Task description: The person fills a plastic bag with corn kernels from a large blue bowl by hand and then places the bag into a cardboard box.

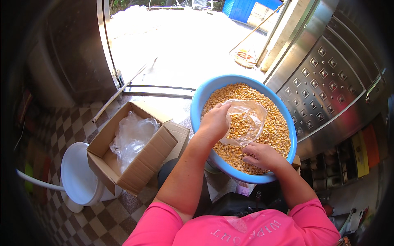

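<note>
A blue plastic basin (197,106) full of dried corn kernels (278,123) stands before me. Over the corn lies the open mouth of a clear plastic bag (258,106), and kernels show inside its rim. My left hand (215,121) grips the bag's left edge, fingers closed on the film. At the basin's near side, my right hand (260,156) rests low on the corn, its fingertips close to the bag's lower rim. Whether those fingers pinch the film or hold kernels cannot be told.
To the left, an open cardboard box (147,156) holds crumpled clear plastic bags (134,132). Beside it is a white bucket (78,175). A long stick (112,100) leans near the door threshold (160,90). An embossed metal door (320,83) stands right of the basin.
</note>
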`<state>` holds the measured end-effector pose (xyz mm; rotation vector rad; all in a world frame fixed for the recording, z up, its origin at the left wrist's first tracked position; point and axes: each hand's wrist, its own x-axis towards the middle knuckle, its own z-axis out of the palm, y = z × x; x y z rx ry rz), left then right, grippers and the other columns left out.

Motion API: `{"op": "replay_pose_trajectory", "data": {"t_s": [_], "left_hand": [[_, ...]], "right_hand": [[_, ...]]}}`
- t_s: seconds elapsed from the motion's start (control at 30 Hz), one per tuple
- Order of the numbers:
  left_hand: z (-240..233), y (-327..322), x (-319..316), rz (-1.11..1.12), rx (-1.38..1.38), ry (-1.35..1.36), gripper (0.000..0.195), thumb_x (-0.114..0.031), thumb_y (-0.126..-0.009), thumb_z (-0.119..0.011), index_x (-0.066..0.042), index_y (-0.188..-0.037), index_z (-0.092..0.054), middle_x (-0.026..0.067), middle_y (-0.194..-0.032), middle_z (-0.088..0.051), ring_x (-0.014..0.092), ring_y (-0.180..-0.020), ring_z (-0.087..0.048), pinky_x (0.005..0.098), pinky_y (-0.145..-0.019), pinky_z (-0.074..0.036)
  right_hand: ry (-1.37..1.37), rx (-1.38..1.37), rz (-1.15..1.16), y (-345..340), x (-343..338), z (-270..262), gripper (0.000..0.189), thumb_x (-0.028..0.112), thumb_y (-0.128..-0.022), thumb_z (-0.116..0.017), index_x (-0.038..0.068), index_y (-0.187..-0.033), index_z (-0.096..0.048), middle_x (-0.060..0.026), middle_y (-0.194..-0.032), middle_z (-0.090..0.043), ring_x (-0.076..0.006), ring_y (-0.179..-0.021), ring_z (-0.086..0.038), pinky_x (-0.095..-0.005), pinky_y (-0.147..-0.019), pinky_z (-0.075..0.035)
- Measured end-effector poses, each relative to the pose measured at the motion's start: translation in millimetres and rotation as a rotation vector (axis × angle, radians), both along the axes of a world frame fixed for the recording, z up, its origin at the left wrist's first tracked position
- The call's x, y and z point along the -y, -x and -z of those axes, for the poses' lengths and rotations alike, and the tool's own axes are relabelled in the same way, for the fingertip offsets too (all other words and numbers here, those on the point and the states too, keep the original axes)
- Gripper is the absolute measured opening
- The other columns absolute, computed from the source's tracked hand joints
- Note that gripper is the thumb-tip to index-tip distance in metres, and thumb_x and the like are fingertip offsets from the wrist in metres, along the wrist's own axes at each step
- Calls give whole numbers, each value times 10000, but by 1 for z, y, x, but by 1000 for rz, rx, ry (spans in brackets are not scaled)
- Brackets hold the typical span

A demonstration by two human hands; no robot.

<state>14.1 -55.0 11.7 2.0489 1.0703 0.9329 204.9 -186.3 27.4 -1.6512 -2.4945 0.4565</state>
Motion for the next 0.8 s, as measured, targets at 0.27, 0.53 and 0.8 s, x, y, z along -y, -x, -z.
{"op": "replay_pose_trajectory", "data": {"t_s": [0.27, 0.53, 0.8], "left_hand": [[3, -1, -2, -2, 3, -32, 467, 60, -791, -455, -33, -1235, -567, 184, -1267, -556, 334, -1180, -524, 388, -1005, -414], [7, -1, -4, 9, -21, -86, 437, 13, -830, -473, -50, -1257, -548, 184, -1242, -562, 363, -1074, -584, 423, -924, -472], [11, 2, -6, 1, -19, -100, 431, 8, -837, -476, -51, -1259, -545, 175, -1247, -561, 364, -1078, -581, 423, -923, -471]], "right_hand": [[237, 236, 23, 6, 8, 14, 270, 322, -897, -551, 56, -850, -554, -187, -779, -622, -373, -756, -632, -482, -680, -498], [180, -47, 82, 0, 5, 14, 232, 265, -909, -571, 42, -849, -550, -200, -752, -606, -384, -731, -617, -463, -657, -483], [-179, -397, 186, 20, -54, -27, 195, 190, -924, -591, 21, -830, -568, -122, -683, -556, -256, -620, -556, -352, -590, -448]]}}
